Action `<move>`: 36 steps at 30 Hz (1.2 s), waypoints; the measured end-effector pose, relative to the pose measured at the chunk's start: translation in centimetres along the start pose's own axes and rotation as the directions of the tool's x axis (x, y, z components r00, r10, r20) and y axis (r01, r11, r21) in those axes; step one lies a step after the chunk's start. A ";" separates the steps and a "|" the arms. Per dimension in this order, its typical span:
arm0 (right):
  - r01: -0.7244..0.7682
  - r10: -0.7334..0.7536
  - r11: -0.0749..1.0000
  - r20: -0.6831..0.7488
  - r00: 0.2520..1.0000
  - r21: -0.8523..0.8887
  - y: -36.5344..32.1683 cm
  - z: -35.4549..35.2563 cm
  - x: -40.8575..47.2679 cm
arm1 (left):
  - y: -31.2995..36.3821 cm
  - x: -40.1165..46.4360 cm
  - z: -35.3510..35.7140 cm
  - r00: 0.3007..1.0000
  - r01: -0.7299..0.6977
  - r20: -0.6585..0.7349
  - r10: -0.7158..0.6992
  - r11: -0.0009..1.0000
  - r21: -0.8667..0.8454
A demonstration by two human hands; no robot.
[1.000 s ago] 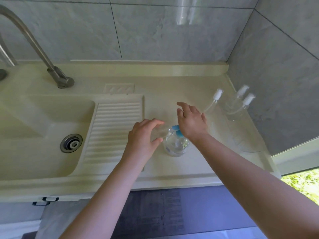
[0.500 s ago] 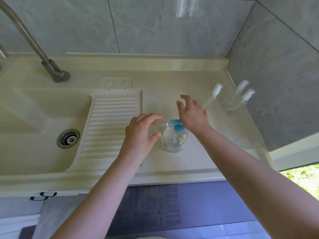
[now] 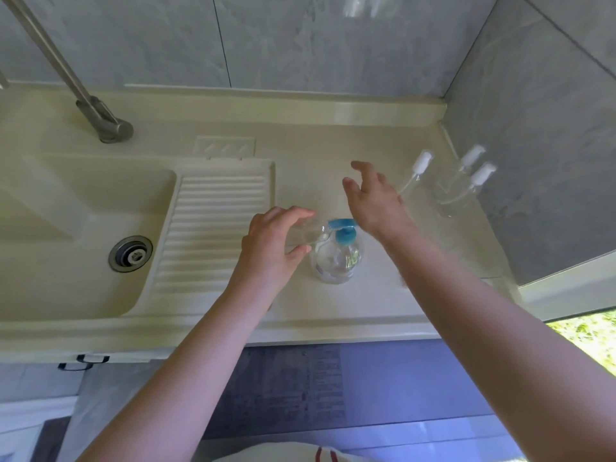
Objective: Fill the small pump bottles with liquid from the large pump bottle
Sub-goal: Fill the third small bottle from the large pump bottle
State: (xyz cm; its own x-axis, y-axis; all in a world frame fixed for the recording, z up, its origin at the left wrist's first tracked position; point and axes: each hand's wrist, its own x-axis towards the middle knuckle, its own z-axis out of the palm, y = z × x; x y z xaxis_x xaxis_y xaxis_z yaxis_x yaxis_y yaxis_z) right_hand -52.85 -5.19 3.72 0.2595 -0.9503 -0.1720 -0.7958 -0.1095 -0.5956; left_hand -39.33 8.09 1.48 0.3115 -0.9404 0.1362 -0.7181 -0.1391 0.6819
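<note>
Both hands: left (image 3: 271, 243) still grips small bottle (image 3: 305, 233) at blue pump (image 3: 343, 228), right (image 3: 373, 201) has lifted, fingers loose

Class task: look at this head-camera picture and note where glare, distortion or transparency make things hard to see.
Head view: wide-angle bending curves the counter edge; glare streaks the wall tile; the clear small bottles almost vanish against the pale counter.

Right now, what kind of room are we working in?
Probably a laundry or utility corner: a cream sink with a moulded ribbed washboard, a metal tap, and grey tiled walls.
</note>
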 end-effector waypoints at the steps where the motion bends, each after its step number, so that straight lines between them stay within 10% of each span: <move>1: 0.024 -0.024 0.998 -0.012 1.000 -0.054 0.1 0.2 -0.4 | 0.0 0.0 0.1 1.000 -0.002 0.003 0.002 1.000 0.002; 36: -0.043 0.040 0.993 0.024 0.999 0.108 0.6 0.0 -0.4 | -0.3 0.4 0.0 1.000 -0.026 -0.003 0.026 0.999 -0.024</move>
State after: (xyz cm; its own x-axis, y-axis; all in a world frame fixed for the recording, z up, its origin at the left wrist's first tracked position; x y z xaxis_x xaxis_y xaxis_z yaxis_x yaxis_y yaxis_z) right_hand -53.39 -4.89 3.41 0.2404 -0.9465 -0.2151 -0.7424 -0.0365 -0.6689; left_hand -38.94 7.80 1.33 0.2947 -0.9428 0.1557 -0.7105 -0.1072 0.6955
